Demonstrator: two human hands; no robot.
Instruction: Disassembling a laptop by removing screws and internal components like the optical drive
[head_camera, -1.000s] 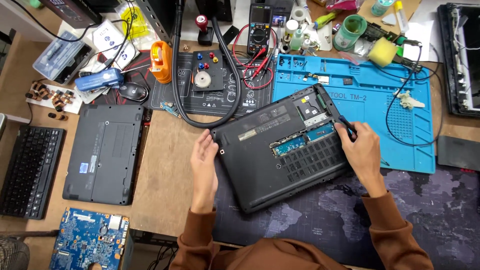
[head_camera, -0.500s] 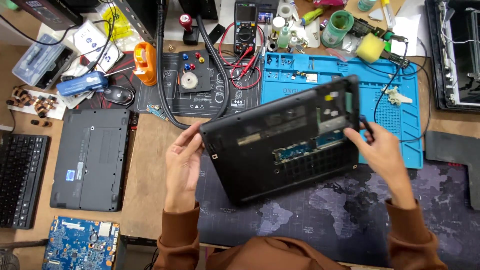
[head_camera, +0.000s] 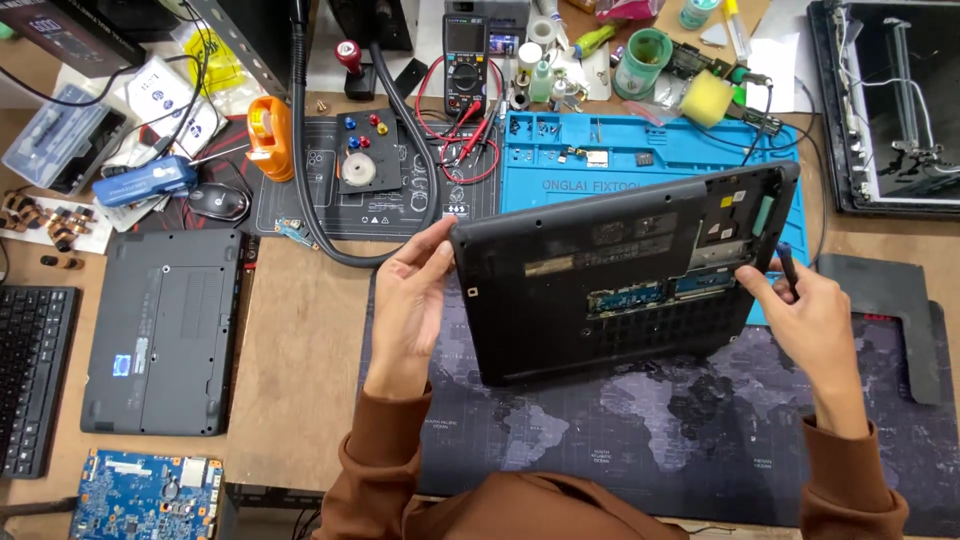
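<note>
Both hands, left hand (head_camera: 405, 300) at nine o'clock, right hand (head_camera: 815, 325) at three, gripped the tilted laptop base (head_camera: 610, 290); a loose grip risked dropping it.

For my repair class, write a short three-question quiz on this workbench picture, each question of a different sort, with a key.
1. True or false: the left hand grips the left edge of the upturned black laptop.
2. Which mat lies under the laptop's far edge? A) blue repair mat B) red mat C) green mat
3. Fill in: the right hand holds a thin dark ____ at the laptop's right edge.

Key: 1 true; 2 A; 3 tool.
</note>
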